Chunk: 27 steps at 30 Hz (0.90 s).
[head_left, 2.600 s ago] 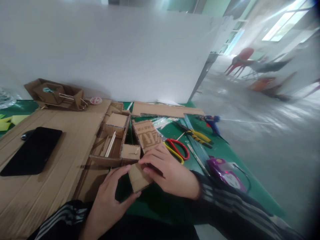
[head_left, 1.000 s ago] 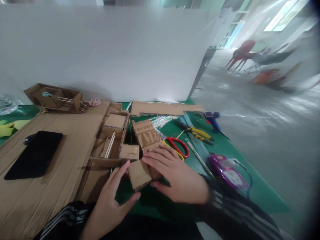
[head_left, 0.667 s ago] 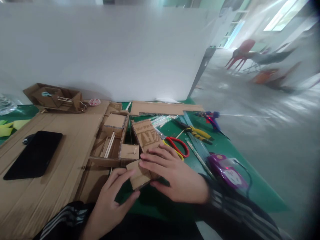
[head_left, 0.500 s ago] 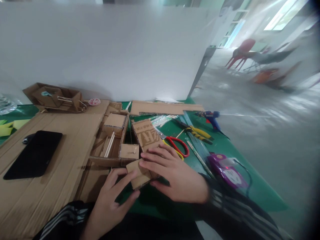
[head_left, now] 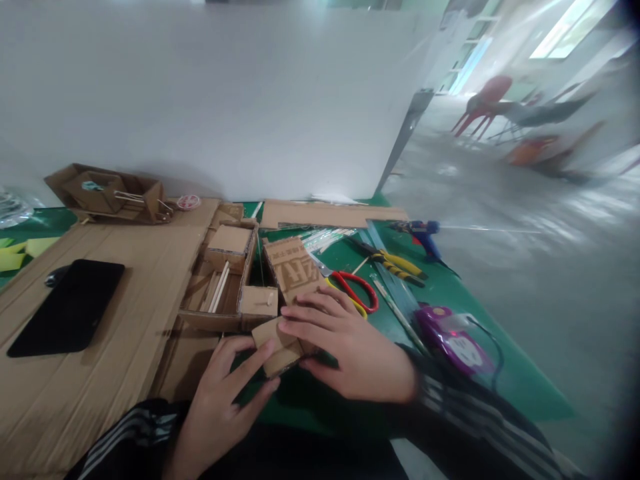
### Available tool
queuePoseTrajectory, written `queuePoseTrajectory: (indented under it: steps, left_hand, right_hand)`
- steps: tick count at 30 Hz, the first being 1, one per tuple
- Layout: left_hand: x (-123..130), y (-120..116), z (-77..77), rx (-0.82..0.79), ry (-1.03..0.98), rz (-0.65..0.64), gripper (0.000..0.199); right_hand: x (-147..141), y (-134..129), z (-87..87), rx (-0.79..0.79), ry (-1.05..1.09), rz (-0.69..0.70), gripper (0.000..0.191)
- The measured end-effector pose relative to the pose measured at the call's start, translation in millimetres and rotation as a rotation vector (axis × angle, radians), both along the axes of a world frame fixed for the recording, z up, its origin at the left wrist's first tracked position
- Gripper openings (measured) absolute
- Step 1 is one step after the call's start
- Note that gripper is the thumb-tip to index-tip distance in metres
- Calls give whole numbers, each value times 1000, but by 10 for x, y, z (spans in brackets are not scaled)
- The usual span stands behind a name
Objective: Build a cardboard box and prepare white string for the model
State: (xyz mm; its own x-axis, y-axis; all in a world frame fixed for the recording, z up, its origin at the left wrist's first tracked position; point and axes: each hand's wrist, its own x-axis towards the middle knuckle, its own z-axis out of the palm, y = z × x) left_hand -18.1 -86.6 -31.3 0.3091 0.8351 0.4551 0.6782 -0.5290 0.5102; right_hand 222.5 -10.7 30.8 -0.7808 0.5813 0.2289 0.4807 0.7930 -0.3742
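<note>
A small folded cardboard piece (head_left: 281, 361) lies between my hands near the front edge of the table. My left hand (head_left: 233, 383) grips its left side, index finger on top and thumb at the lower edge. From the right, my right hand (head_left: 350, 343) holds it too, fingers laid across its top and thumb underneath. Just behind is a longer printed cardboard box (head_left: 293, 263); my right fingers cover where the two meet, so I cannot tell if they are joined. A small cardboard box with a stick peg (head_left: 257, 301) stands beside them.
An open cardboard tray (head_left: 210, 322) with sticks lies left of centre. Scissors (head_left: 357, 290), pliers (head_left: 400, 267), a blue glue gun (head_left: 425, 237) and a purple corded device (head_left: 455, 340) lie right. Left are a black tablet-like slab (head_left: 67, 310) and a cardboard model (head_left: 110, 193).
</note>
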Motion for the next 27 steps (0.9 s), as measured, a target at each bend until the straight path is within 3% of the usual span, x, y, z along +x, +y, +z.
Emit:
queuePoseTrajectory:
  steps: [27]
  left_hand:
    - [13, -11, -8, -57, -41, 63, 43]
  right_hand:
    - [-2, 8, -18, 3, 10, 0, 49]
